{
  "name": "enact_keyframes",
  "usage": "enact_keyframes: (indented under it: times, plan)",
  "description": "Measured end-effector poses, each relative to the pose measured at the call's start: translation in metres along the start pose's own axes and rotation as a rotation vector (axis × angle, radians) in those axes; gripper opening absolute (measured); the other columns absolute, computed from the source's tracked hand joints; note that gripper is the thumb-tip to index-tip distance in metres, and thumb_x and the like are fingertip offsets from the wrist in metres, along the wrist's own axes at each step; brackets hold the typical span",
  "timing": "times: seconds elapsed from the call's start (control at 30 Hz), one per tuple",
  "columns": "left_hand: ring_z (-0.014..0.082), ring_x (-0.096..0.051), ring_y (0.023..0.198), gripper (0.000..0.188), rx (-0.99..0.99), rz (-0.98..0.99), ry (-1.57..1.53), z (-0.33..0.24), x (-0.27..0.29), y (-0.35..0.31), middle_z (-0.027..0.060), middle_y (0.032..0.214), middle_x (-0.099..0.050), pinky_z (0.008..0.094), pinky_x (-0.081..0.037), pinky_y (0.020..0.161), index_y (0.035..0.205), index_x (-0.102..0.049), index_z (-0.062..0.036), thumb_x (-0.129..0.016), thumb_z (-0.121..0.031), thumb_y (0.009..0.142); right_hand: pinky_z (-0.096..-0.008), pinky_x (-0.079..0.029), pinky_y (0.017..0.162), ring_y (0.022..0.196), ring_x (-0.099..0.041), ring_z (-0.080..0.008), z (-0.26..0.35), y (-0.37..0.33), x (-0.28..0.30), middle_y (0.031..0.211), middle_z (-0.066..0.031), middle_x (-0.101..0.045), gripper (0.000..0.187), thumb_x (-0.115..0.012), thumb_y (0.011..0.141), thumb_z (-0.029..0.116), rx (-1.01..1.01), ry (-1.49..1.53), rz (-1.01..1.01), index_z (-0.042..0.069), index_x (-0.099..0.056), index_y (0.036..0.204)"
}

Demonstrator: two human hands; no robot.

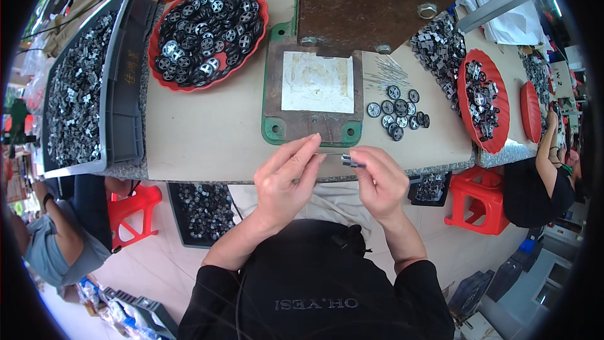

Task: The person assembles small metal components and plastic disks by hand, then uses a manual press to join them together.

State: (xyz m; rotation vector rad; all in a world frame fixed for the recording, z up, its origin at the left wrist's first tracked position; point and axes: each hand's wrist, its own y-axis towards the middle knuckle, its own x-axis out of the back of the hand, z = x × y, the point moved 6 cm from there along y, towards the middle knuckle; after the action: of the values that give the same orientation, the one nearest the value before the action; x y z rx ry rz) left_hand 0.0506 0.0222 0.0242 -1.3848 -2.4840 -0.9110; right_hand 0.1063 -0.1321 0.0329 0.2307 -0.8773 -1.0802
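My left hand (286, 176) pinches a thin metal rod (331, 154) between thumb and fingers, just off the table's front edge. In my right hand (385, 182) is a small black-and-silver part (352, 162), and the rod's right end meets it. Whether the rod passes into the part cannot be made out. Ahead of both hands stands a press with a green-edged base (270, 113) and a white pad (318, 82). Several small black wheels with silver spokes (400, 108) lie right of the base, with loose thin metal rods (385, 75) behind them.
A red scalloped bowl (261, 3) of wheels and a grey bin (126, 113) of small parts stand left. At right are a heap of dark parts (437, 44) and another red bowl (464, 82). The press's heavy upper plate (371, 12) overhangs the back. People sit on both sides.
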Motion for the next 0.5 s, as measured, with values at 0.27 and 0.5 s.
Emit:
enact_keyframes:
  times: [0.27,0.5]
  plan:
    - [0.0195,-0.067,0.081,0.037,0.082,0.071,-0.036,0.007,-0.003,-0.002,0.0138,0.096,-0.068,0.0270,-0.054,0.070,0.108,-0.068,-0.0037,-0.071,0.006,0.072,-0.0324,-0.053,0.066,0.077,-0.065,-0.0278,-0.011,0.006,-0.004,0.089,-0.0163,-0.065,0.030,-0.064,0.067,-0.013,-0.007,0.104,0.064,-0.003,-0.066,0.095]
    - [0.0163,-0.066,0.087,0.043,0.219,0.116,-0.198,0.013,-0.005,-0.005,0.0136,0.106,-0.066,0.0266,-0.055,0.074,0.117,-0.063,-0.0038,-0.068,0.008,0.077,-0.0297,-0.052,0.067,0.078,-0.065,-0.0219,-0.018,-0.001,-0.008,0.091,-0.0142,-0.066,0.026,-0.067,0.073,-0.008,-0.241,0.248,0.064,-0.002,-0.065,0.098]
